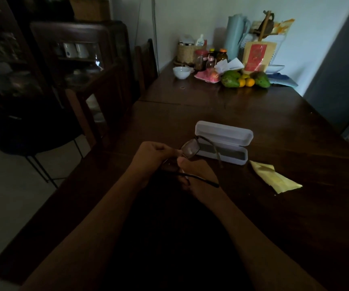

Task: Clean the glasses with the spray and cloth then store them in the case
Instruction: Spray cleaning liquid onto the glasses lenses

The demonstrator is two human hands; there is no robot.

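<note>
My left hand [155, 153] and right hand [198, 175] both pinching the glasses [190, 149], open case [223, 141] behind, yellow cloth [274, 177] beside, no writing I can read.

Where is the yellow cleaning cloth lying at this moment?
In the head view the yellow cloth lies crumpled on the dark wooden table, untouched, to the right of the right hand, just right of the open white case.

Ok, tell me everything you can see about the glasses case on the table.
The glasses case is a pale, plastic-looking hard shell, long with rounded corners. It lies open on the dark wooden table, lid tilted up at the back, dark lining showing in the empty base. The glasses are held just in front of it.
</note>
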